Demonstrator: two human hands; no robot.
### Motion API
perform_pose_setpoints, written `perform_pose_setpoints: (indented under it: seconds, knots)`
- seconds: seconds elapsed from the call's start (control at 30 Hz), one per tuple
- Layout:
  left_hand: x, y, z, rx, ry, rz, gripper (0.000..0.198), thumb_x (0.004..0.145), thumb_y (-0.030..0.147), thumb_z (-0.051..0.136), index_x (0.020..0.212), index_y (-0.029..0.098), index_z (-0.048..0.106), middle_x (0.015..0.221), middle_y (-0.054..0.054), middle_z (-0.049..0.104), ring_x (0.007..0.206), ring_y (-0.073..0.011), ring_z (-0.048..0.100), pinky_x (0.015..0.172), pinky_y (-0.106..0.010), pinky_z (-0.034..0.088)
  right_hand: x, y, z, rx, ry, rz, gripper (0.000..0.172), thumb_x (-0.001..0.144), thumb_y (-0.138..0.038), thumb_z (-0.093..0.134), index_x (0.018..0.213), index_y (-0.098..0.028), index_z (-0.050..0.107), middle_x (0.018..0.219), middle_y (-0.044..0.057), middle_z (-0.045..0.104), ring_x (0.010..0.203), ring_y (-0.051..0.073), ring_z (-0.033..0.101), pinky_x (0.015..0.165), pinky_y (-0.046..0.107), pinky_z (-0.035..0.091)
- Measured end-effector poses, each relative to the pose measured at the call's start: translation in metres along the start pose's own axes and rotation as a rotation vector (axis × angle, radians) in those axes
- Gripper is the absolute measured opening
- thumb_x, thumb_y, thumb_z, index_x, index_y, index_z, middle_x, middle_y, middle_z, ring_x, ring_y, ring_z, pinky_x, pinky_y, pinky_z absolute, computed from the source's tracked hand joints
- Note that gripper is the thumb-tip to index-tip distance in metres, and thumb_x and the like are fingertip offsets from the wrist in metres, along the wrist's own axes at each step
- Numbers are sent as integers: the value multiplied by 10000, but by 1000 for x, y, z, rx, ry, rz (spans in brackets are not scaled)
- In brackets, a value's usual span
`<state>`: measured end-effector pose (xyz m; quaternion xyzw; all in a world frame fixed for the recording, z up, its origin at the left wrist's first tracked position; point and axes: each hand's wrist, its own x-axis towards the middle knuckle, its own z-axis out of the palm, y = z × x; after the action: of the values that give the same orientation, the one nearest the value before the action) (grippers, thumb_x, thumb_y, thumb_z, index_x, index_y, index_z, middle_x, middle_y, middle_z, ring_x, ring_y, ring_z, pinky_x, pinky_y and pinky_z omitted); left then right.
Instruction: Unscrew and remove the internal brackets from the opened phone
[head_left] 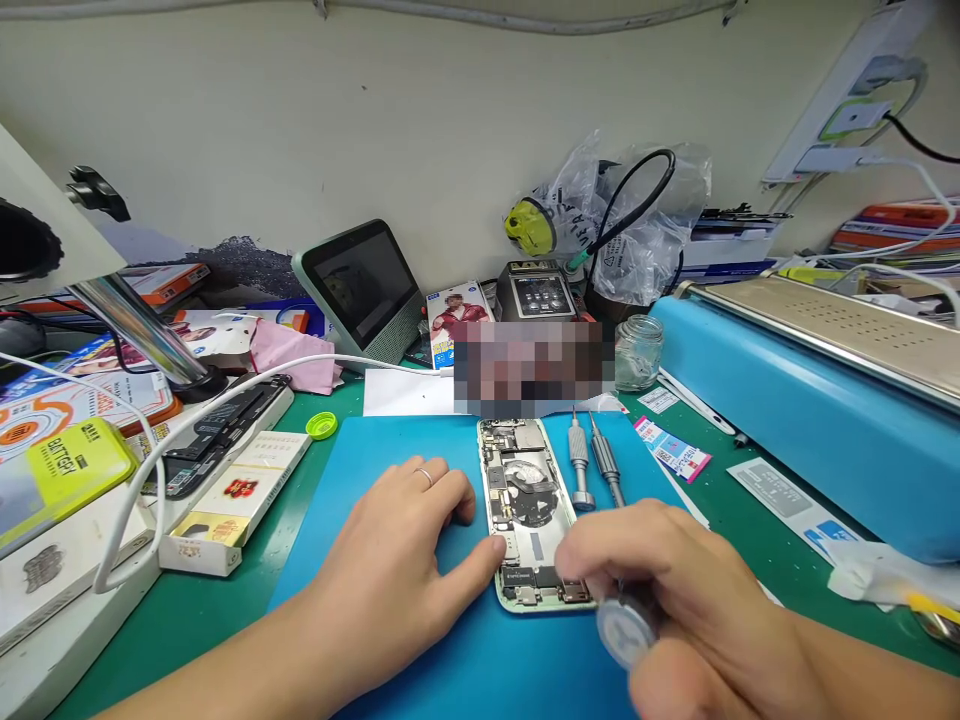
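Observation:
An opened phone [536, 515] lies on a blue mat [360, 480], its circuit boards, round black coil area and lower parts exposed. My left hand [401, 550] rests on the mat left of it, fingers loosely bent and holding nothing, with the thumb tip at the phone's left edge. Over the phone's lower right corner, my right hand [667, 580] is closed around a screwdriver [626, 632]; its round grey end cap faces me, while its tip is hidden. Two more grey screwdrivers, one with a wide base [579, 465] and one slimmer [606, 460], lie beyond my right hand.
Left of the mat are a long white box [247, 490], a green cap [322, 426], another phone part [217, 440] and a white cable [247, 392]. A smart display [360, 290] and glass jar [639, 352] stand behind. A blue machine [772, 400] fills the right side.

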<state>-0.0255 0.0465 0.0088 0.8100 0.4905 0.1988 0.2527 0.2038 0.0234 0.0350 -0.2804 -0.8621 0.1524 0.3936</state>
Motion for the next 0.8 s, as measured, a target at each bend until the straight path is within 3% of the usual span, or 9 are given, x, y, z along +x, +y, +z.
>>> perform_pose_setpoints:
  seconds: [0.07,0.17,0.33,0.8]
  knots:
    - [0,0,0,4,5,0,237,975,433,583,858,231,539,874,-14,576,848,-260,512,763,-423,360,1,-1,2,13,27,4,58,1097,-310,488,1106,-257,509,737,-61,636,507,63,508,502,186,420]
    - [0,-1,0,3,12,13,239,980,425,582,853,229,527,867,-7,571,836,-251,511,760,-415,354,2,2,6,28,36,18,166,1016,-122,519,1099,-264,501,781,-76,665,469,38,455,447,161,375]
    - [0,0,0,-8,17,18,242,983,423,579,851,229,520,864,-6,571,839,-248,508,755,-405,355,2,1,7,-34,45,13,184,997,-114,553,1096,-267,533,770,-45,705,569,89,628,565,179,514]
    - [1,1,-1,-9,10,7,233,970,423,566,846,227,534,866,-13,571,847,-255,502,753,-409,353,-3,-3,5,-59,8,-4,237,968,-90,522,1127,-266,527,745,-44,705,581,105,657,559,197,526]
